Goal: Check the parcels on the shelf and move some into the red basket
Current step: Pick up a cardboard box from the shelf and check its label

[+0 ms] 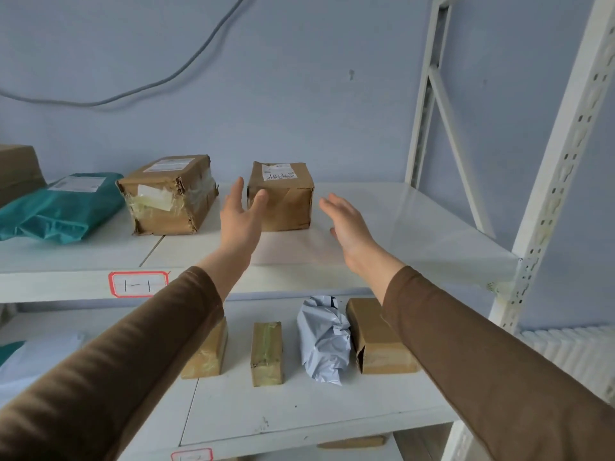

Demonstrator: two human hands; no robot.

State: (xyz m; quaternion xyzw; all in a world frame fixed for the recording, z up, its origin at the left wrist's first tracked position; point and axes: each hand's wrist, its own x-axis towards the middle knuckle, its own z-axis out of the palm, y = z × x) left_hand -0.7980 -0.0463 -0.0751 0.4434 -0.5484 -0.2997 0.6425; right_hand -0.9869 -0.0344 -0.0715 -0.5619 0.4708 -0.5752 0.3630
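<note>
Both hands reached with wide, empty grips: left hand (241,214) just left of the small cardboard parcel (283,197), right hand (346,224) to its right; parcel stood on the upper shelf (399,234).

Long brown sleeves (139,344) to the wrists, bare hands (241,211).

**Parcels on the white shelf**

A small brown cardboard box (281,197) with a white label on top is set upright on the upper shelf (382,234). A larger, taped and dented box (166,194) is placed just to its left, and a teal mailer bag (60,207) is laid further left.
</note>
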